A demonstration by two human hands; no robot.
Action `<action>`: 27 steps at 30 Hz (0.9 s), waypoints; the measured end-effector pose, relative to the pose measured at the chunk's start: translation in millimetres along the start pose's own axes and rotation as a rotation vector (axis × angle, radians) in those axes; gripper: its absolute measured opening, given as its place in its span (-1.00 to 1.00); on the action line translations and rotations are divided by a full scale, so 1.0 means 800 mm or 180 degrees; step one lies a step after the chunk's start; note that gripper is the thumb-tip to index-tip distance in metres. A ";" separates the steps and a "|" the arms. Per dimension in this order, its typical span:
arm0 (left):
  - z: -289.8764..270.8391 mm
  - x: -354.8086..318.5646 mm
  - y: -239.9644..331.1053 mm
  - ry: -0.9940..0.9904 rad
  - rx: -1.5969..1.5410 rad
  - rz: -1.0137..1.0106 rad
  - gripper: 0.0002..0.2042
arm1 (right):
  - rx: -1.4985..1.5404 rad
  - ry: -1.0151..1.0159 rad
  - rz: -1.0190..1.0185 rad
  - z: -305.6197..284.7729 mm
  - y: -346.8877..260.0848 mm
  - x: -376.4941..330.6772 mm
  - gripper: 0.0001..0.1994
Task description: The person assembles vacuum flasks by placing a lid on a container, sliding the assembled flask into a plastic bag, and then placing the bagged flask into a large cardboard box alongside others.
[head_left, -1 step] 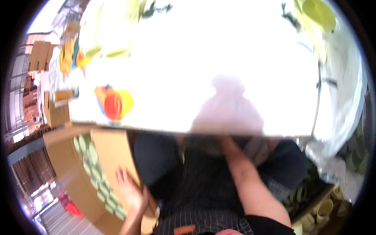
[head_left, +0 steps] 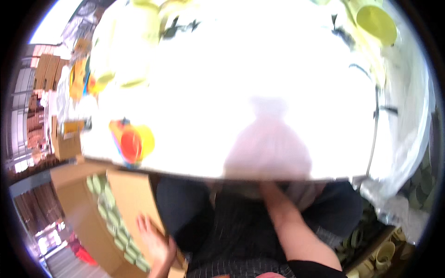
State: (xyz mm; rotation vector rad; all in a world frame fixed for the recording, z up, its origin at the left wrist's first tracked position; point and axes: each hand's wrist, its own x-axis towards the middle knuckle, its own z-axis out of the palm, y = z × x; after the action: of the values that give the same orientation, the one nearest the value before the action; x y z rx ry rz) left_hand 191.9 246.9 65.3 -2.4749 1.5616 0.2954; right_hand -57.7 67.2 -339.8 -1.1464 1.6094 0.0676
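Note:
My left hand (head_left: 155,238) lies against the flap of an open cardboard box (head_left: 132,190) at the lower left, its fingers stretched out and holding nothing. Inside that box stand rows of pale green rounded pieces (head_left: 111,217). My right forearm (head_left: 289,215) reaches forward between my knees and passes beneath the front edge of the white table (head_left: 194,139). The tabletop hides the right hand, so its fingers do not show.
Nested red and yellow cups (head_left: 132,144) stand near the table's front left corner. Pale yellow-green items (head_left: 125,41) sit at the far left, and a yellow-green cup (head_left: 376,24) at the far right. Clear plastic sheeting (head_left: 408,111) hangs along the right side. More cups (head_left: 384,252) lie lower right.
The table edge and most things sit lower in the picture, as the view has tilted up. My left hand stays by the box flap, and my right arm still reaches under the table.

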 end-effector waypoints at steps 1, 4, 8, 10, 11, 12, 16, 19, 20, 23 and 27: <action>0.012 -0.003 -0.007 0.0079 0.0055 -0.0030 -0.07 | -0.0118 0.0024 0.0023 0.007 -0.005 0.041 -0.69; 0.024 0.011 -0.016 0.0402 0.0735 0.0204 -0.32 | -0.0503 0.0155 0.0245 0.044 0.002 0.137 -0.68; 0.034 -0.002 -0.047 -0.0017 0.0756 -0.0399 -0.44 | -0.0418 0.0351 0.0560 0.056 0.015 0.228 -0.66; 0.026 0.018 -0.016 0.0222 0.0422 0.0303 -0.40 | -0.0242 0.0461 0.0554 0.031 0.030 0.230 -0.64; 0.020 0.025 -0.007 0.0339 0.0214 0.0698 -0.38 | -0.0062 0.0458 0.0482 0.028 0.036 0.216 -0.64; 0.020 0.022 -0.009 0.0270 0.0118 0.0608 -0.31 | 0.0159 0.0418 0.0365 0.019 0.038 0.191 -0.63; 0.050 0.011 -0.042 0.0315 -0.0382 0.0800 -0.16 | 0.1373 -0.0599 -0.0124 -0.039 0.036 0.038 -0.60; 0.074 -0.008 -0.070 0.0742 -0.0539 0.0956 -0.12 | 0.2304 -0.1505 -0.0552 -0.106 0.010 -0.106 -0.58; 0.078 -0.033 -0.079 0.0882 -0.0558 0.0889 -0.10 | 0.2519 -0.1794 -0.0747 -0.123 -0.002 -0.151 -0.57; -0.012 -0.028 -0.007 0.0344 -0.0518 0.0894 -0.11 | 0.3356 -0.2444 -0.1250 -0.133 -0.029 -0.252 -0.55; 0.005 -0.034 -0.008 0.0680 -0.1227 0.0816 -0.21 | 0.4579 -0.3377 -0.1763 -0.125 -0.097 -0.325 -0.52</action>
State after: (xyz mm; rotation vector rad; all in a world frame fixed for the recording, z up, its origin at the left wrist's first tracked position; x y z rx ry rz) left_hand 185.6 274.2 69.4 -2.6542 2.0914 0.4180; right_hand -95.1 132.2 -60.7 -0.1957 0.1116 -0.6399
